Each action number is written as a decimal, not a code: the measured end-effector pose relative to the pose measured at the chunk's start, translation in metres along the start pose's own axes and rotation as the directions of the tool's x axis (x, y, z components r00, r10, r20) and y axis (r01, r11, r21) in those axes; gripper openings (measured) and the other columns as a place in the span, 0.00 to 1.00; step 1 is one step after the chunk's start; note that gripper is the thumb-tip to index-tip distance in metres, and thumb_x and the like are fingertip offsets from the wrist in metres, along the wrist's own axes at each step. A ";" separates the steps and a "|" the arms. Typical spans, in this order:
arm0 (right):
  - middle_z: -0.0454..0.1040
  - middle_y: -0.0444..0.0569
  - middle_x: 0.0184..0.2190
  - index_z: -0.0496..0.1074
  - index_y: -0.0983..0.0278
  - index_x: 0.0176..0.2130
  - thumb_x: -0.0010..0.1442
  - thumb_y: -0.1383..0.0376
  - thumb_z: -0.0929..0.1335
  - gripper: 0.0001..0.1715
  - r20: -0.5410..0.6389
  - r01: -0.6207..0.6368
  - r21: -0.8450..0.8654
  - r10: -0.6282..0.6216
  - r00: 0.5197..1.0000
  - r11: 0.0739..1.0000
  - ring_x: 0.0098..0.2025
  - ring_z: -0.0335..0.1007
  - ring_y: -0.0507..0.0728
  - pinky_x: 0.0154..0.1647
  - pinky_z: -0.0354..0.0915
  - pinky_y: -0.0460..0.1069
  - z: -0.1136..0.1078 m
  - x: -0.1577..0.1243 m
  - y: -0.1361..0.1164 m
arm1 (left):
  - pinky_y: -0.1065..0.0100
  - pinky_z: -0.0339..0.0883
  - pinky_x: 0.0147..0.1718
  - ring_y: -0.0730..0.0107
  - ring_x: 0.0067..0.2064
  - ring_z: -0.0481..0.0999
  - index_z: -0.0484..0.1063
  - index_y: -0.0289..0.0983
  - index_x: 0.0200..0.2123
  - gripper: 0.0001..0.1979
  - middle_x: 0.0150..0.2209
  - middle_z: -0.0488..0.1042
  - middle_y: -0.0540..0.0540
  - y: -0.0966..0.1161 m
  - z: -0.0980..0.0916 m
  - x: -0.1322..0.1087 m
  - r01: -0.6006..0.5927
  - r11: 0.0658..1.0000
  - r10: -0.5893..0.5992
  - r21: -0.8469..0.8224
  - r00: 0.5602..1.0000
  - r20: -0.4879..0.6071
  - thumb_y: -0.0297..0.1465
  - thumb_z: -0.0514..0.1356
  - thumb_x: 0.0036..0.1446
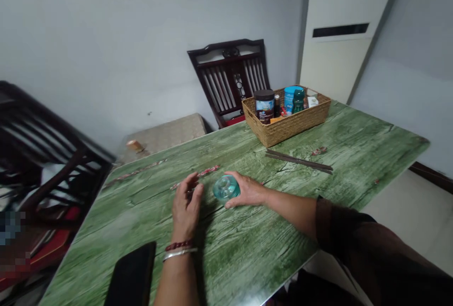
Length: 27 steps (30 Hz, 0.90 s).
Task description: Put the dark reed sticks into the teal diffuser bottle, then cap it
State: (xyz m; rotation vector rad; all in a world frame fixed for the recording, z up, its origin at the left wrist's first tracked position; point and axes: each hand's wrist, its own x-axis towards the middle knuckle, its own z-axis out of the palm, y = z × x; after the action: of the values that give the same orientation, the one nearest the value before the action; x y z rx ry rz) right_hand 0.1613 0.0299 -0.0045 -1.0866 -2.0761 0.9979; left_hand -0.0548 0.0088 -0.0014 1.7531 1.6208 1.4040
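Note:
My right hand (247, 190) is wrapped around the right side of a small round teal glass bottle (222, 189) with a clear open neck at its top. To the left of the bottle, my left hand (187, 200) is raised a little, fingers curved and apart, holding nothing; it wears a dark red bead bracelet and a silver bangle. Several thin dark brown sticks (299, 161) lie loosely together on the green table (244, 254), beyond and to the right of the bottle.
A woven basket (293, 130) of jars and bottles stands at the far side. A black phone-like slab (130, 275) lies at the near left. Dark wooden chairs (231, 77) are behind and to the left. A beige covered surface (170, 134) adjoins the table's far edge.

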 end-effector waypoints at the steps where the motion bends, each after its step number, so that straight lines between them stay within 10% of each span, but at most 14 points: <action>1: 0.68 0.56 0.60 0.53 0.60 0.66 0.43 0.53 0.80 0.60 -0.002 0.011 0.007 -0.011 1.000 1.000 0.59 0.68 0.64 0.57 0.63 0.56 -0.003 -0.001 -0.003 | 0.50 0.64 0.55 0.50 0.56 0.71 0.68 0.41 0.58 0.28 0.55 0.72 0.37 0.003 0.005 -0.001 -0.001 0.990 0.013 -0.140 0.996 0.083 0.50 0.56 0.60; 4: 0.69 0.55 0.59 0.58 0.61 0.65 0.50 0.56 0.77 0.50 -0.086 0.043 -0.053 -0.048 0.995 0.998 0.58 0.68 0.61 0.56 0.64 0.54 -0.025 -0.006 -0.010 | 0.51 0.63 0.58 0.47 0.60 0.69 0.63 0.39 0.62 0.38 0.61 0.67 0.35 0.010 0.019 -0.004 0.055 0.940 0.056 -0.337 0.948 0.312 0.54 0.61 0.53; 9: 0.77 0.51 0.44 0.76 0.62 0.44 0.63 0.64 0.69 0.10 -0.275 -0.114 -0.516 -0.038 0.961 0.849 0.48 0.72 0.58 0.50 0.63 0.51 -0.100 -0.040 0.000 | 0.48 0.61 0.60 0.45 0.58 0.72 0.57 0.37 0.65 0.48 0.61 0.68 0.34 0.020 0.029 -0.007 0.083 0.985 -0.006 -0.153 0.896 0.444 0.46 0.70 0.44; 16: 0.77 0.57 0.46 0.77 0.64 0.46 0.63 0.60 0.68 0.14 -0.365 -0.430 -0.827 0.235 0.901 0.363 0.51 0.72 0.62 0.48 0.63 0.49 -0.161 -0.097 0.047 | 0.49 0.66 0.57 0.47 0.55 0.75 0.61 0.36 0.61 0.42 0.56 0.73 0.36 0.037 0.047 -0.015 -0.036 0.996 0.071 -0.088 0.895 0.440 0.45 0.68 0.45; 27: 0.78 0.61 0.43 0.78 0.68 0.42 0.68 0.66 0.60 0.18 -0.338 -0.397 -0.862 0.226 0.913 0.316 0.48 0.74 0.61 0.46 0.65 0.49 -0.151 -0.094 0.059 | 0.53 0.67 0.55 0.50 0.54 0.75 0.62 0.37 0.60 0.40 0.55 0.75 0.38 0.036 0.052 -0.017 -0.087 0.986 0.146 -0.143 0.867 0.477 0.45 0.68 0.46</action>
State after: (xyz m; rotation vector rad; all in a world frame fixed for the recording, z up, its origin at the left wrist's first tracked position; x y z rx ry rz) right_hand 0.3479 0.0250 0.0154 -2.1076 -2.3087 -0.3234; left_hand 0.0104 0.0016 -0.0021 1.9600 1.1556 0.9653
